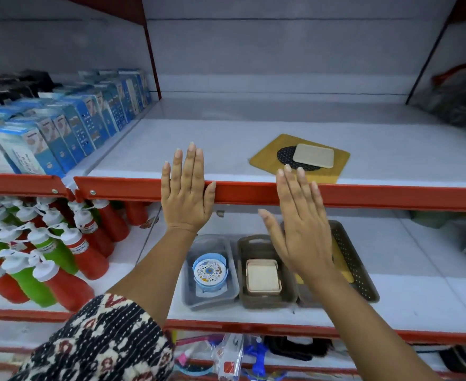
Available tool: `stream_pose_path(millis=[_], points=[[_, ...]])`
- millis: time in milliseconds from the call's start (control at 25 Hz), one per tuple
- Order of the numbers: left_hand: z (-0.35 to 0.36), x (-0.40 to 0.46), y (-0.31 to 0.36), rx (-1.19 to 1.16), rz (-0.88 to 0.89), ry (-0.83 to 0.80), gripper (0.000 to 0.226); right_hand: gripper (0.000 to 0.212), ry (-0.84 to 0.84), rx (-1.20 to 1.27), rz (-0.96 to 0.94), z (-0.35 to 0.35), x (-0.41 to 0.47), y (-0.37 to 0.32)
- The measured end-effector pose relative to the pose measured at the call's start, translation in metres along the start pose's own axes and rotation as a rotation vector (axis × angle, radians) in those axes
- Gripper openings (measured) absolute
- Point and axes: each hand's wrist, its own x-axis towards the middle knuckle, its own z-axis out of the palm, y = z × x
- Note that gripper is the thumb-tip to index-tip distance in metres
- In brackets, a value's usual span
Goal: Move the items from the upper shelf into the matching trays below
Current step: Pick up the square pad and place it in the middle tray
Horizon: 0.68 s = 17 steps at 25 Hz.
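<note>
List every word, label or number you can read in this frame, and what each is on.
None can be read.
Blue boxes: print, too blurred.
Squeeze bottles: white labels, too small.
Packets on the bottom shelf: unreadable.

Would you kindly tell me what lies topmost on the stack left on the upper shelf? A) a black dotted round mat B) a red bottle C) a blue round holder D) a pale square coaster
D: the pale square coaster rests on a black dotted round mat, which lies on a yellow mat on the upper shelf.
</note>
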Motion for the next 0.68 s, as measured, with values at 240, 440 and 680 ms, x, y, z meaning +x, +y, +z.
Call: stream_pose_path(millis=[240,440,680], points=[[0.002,-0.003,0.0,-0.011,-0.002,0.038,0.06,0.045,-0.139,0.089,0.293,-0.027,0.106,0.063],[0.001,0.0,0.001,-0.015,0.007,0.066,0.06,0.085,-0.823,0.073,0.514,-0.041,0.163,0.116],[0.004,0.0,0.001,-0.014,0.004,0.073,0.06,0.074,-0.925,0.07,0.474,-0.04,0.178,0.125]])
